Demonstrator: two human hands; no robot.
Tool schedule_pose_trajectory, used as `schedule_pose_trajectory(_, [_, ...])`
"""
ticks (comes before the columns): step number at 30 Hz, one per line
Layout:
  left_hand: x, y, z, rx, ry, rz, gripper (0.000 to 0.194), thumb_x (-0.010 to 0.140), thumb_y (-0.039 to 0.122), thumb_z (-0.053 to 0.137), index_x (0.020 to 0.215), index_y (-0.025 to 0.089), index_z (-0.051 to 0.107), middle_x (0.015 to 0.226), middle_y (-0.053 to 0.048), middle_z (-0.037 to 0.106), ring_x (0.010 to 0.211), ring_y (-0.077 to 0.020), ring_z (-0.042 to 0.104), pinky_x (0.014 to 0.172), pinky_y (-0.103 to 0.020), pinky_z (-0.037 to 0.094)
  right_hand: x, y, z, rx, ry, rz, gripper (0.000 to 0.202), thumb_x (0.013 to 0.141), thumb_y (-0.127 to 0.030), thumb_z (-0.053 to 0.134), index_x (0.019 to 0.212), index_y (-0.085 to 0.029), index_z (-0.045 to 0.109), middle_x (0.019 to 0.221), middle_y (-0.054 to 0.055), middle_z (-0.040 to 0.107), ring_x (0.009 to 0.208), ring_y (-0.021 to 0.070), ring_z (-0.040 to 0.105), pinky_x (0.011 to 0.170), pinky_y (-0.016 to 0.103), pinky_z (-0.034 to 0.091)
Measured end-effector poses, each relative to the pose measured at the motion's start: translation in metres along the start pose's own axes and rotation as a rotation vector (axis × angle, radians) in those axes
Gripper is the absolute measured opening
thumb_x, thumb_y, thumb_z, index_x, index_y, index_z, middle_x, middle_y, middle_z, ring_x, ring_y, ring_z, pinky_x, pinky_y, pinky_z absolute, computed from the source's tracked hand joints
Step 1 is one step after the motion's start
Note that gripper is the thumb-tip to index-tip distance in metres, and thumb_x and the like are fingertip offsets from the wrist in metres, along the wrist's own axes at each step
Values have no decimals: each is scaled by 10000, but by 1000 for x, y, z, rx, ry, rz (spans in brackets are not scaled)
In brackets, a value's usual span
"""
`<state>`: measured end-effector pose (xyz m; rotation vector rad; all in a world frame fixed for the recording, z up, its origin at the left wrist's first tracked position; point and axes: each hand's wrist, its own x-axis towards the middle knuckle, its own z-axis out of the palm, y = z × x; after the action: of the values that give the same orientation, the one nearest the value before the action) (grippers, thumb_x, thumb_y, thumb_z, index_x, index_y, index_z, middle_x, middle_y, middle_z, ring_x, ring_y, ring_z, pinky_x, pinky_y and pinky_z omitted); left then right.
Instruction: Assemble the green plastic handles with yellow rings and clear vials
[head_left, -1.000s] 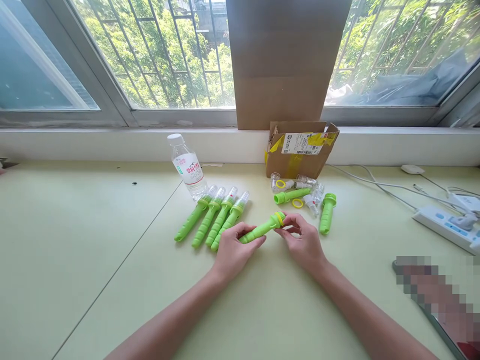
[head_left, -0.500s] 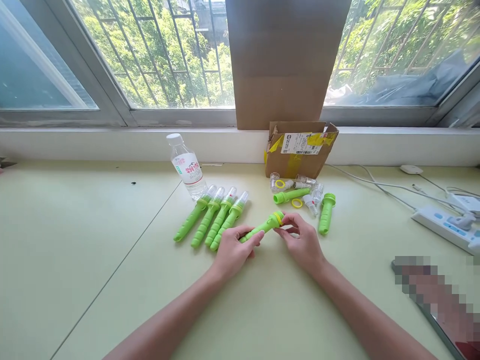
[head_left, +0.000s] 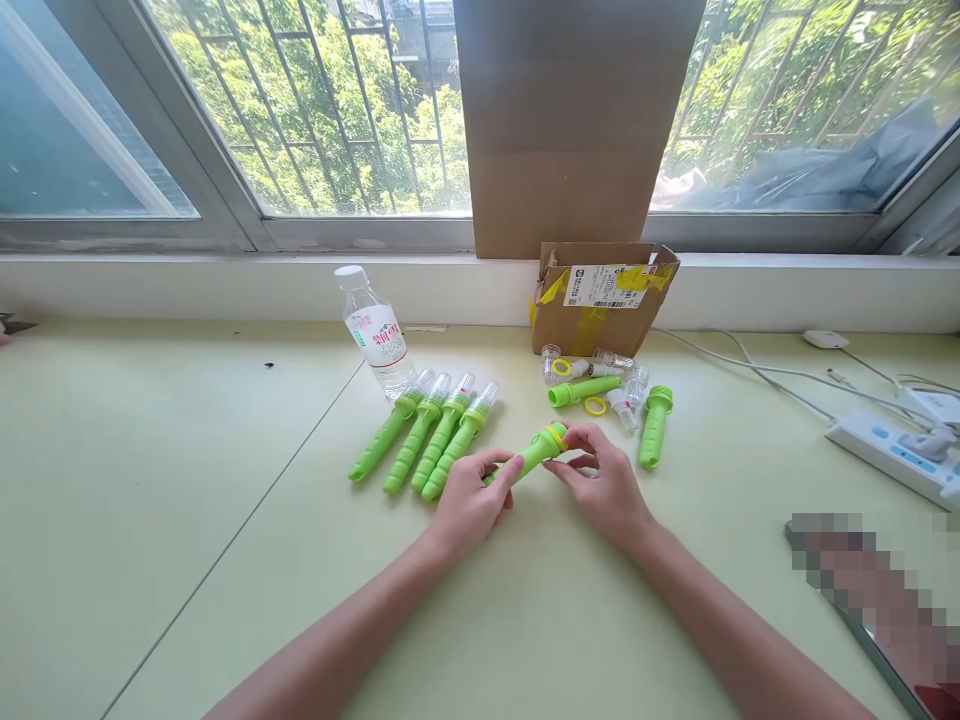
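My left hand [head_left: 478, 495] is wrapped round a green plastic flashlight-like handle [head_left: 534, 454], its threaded end tilted up to the right. A yellow ring [head_left: 556, 434] sits around that threaded neck. The fingertips of my right hand [head_left: 600, 480] are closed at the ring's right edge and partly hide it. To the left, several green handles with clear caps [head_left: 459, 437] lie side by side. Beyond my right hand lie a loose green handle [head_left: 585, 391], another yellow ring [head_left: 595, 406], a white-and-clear small part [head_left: 622, 409] and clear caps [head_left: 636, 383]. One more green handle [head_left: 655, 428] lies farther right.
A water bottle [head_left: 375, 335] stands behind the capped handles. An open cardboard box [head_left: 592, 325] rests by the sill. Cables and a white power strip [head_left: 889, 456] lie at the right, with a phone-like device [head_left: 862, 620], its screen blurred, nearer the front.
My left thumb has shifted slightly along the green handle. The yellow ring and right fingers stay at the threaded end; otherwise the view has moved only a little.
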<state>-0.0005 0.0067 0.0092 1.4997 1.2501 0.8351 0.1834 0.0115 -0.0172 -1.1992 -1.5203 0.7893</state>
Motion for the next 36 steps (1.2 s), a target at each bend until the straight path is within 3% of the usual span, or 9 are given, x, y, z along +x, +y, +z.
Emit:
schedule_pose_trajectory(4, [1,1,-3,-26,-22,-53,421,816,544,548,964,165,653,496,32,538,364,-98,448,362,-204,326,0,0,0,11,-25,6,245,802,-387,642,886,-234,471,1144,79,629,867,200,661,726,378,579])
schedule_pose_trajectory(8, [0,2,-2,-34,-2,-47,380,726,470,683,962,187,588,523,56,549,374,-89,456,376,-194,341,-1,1,1,15,3,6,219,827,-408,609,868,-231,486,1131,82,637,855,204,668,735,392,576])
schedule_pose_trajectory(13, [-1,-2,2,34,158,100,231,706,372,704,764,179,590,682,11,619,574,-119,559,487,-204,407,-1,1,1,22,1,17,219,812,-403,627,849,-223,508,1200,93,614,784,182,670,732,389,579])
schedule_pose_trajectory(17, [0,-4,3,19,197,77,231,703,390,711,786,181,660,699,2,643,520,-110,522,444,-212,376,-1,3,1,26,-38,-12,242,785,-351,653,906,-226,485,1211,102,592,794,182,666,687,359,581])
schedule_pose_trajectory(24, [0,1,2,-47,139,-30,275,719,422,705,839,175,698,581,13,597,460,-109,508,417,-211,381,0,4,1,-10,17,0,169,816,-328,603,874,-227,482,1115,81,614,793,186,666,673,357,577])
schedule_pose_trajectory(31, [0,0,1,-73,54,-18,306,793,464,618,813,162,659,681,-18,642,457,-104,536,430,-208,410,0,2,1,-9,28,-21,141,816,-303,607,877,-229,504,1033,56,642,776,175,654,679,344,575])
schedule_pose_trajectory(36, [0,1,-2,-57,-12,-44,348,820,495,569,784,155,632,633,-9,621,430,-98,520,410,-196,390,-1,1,2,-21,39,-25,170,797,-280,638,870,-228,493,1106,67,633,807,177,658,694,347,577])
